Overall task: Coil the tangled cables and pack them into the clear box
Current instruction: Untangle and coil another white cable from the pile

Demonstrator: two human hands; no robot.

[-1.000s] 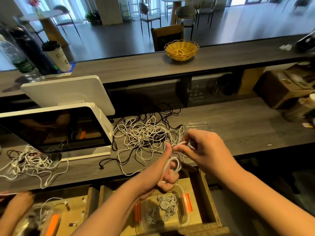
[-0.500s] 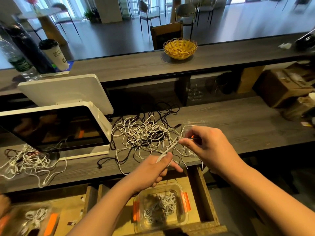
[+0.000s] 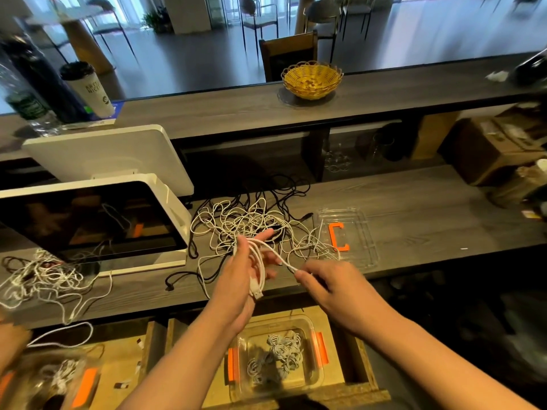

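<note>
Daylight is pouring in from the windows along the top of the frame, washing them out to near white and laying a pale sheen across the floor behind. Down where I am working the light is dimmer and warmer; my left hand and right hand are catching it from above. The space under the upper shelf is sinking into deep shadow. The dark screen at middle left is throwing back orange reflections. The wide lens is bowing the tabletop edges, and the corners, especially lower left and far right, are smearing into blur.
</note>
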